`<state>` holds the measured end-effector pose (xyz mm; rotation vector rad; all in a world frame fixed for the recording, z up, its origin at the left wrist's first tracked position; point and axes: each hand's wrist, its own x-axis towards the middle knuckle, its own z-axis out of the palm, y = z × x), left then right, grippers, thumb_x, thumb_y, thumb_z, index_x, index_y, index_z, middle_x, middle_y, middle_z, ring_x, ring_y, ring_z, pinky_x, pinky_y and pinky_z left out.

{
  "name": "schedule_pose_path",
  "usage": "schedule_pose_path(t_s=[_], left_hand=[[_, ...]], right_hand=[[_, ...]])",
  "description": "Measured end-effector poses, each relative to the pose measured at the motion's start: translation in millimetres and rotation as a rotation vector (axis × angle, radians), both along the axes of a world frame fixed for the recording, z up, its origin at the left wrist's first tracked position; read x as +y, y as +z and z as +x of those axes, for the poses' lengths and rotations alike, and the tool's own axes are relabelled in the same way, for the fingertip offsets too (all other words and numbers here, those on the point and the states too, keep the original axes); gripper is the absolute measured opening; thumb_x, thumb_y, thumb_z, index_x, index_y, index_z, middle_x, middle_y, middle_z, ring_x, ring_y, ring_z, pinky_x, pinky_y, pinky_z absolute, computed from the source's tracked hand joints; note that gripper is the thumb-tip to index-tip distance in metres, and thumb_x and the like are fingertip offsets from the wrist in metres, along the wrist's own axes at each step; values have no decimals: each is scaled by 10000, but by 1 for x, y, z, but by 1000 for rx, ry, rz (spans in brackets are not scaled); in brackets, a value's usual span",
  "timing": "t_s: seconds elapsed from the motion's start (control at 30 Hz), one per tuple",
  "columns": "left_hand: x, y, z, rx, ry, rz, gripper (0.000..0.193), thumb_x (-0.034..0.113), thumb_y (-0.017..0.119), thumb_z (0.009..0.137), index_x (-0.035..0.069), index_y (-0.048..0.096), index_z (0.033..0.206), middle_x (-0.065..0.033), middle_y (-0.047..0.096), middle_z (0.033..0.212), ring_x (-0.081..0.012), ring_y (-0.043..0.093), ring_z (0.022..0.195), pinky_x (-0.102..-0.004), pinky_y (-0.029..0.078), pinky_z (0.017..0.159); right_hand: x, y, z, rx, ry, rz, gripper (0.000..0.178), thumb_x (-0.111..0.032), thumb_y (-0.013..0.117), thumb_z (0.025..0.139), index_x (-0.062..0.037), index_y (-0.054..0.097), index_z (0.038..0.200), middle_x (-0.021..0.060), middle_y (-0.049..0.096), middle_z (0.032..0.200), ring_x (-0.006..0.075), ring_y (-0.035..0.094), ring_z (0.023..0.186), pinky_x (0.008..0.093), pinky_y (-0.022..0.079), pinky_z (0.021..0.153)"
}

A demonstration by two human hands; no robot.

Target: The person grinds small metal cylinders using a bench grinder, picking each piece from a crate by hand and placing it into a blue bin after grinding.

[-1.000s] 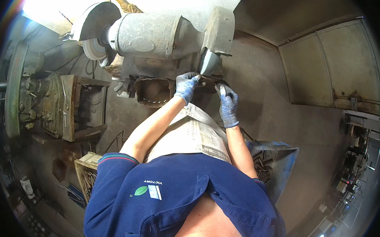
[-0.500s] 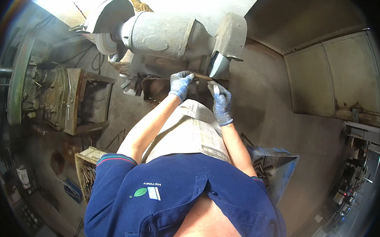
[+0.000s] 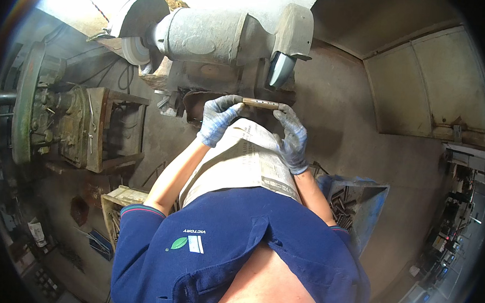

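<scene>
My left hand (image 3: 219, 121), in a grey and blue work glove, pinches the left end of a short metal bar (image 3: 261, 103) with small dark holes along its face. The bar's right end is between the fingers and thumb of my right hand (image 3: 293, 140), gloved alike. The bar lies level, nearer to me than the right wheel (image 3: 281, 71) of a grey bench grinder (image 3: 204, 36) and apart from it. Printed paper sheets (image 3: 258, 157) cover my lap below my hands.
A blue-edged bin (image 3: 367, 216) of metal pieces stands at my right, a wooden box (image 3: 113, 205) at my left. The grinder's left wheel (image 3: 136, 50) shows under its guard. A greenish machine (image 3: 65, 122) stands far left. A metal panel (image 3: 424, 83) rises at the right.
Both hands have drawn the bar back toward me, away from the right wheel. The bar has turned, so its holed face now shows. My right hand has moved slightly right and nearer.
</scene>
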<state>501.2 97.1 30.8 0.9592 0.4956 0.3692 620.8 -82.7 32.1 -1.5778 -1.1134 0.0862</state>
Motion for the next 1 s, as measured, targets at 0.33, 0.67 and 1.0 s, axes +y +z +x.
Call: schedule_pose_path(t_s=[0.33, 0.67, 1.0], left_hand=[[-5, 23, -9, -29, -43, 92, 174, 69, 655, 828, -29, 640, 970, -74, 663, 835, -101, 621, 718, -229, 516, 679], [-2, 38, 21, 104, -130, 114, 158, 132, 636, 851, -23, 618, 874, -61, 632, 718, -92, 592, 602, -214, 485, 559], [0, -12, 38, 4, -46, 294, 145, 50, 642, 837, -25, 634, 961, -46, 657, 806, -77, 598, 718, -227, 513, 654]], right_hand=[[-19, 26, -6, -201, 29, 52, 517, -375, 708, 769, 4, 614, 1108, 209, 571, 1153, 364, 577, 1064, 411, 464, 922], [-21, 27, 3, -176, 105, 37, 568, -387, 706, 773, -2, 579, 1170, 197, 526, 1226, 333, 519, 1151, 417, 415, 975], [-12, -9, 7, 378, 52, 89, 435, -194, 621, 864, 39, 526, 1218, 158, 445, 1334, 266, 501, 1176, 366, 425, 979]])
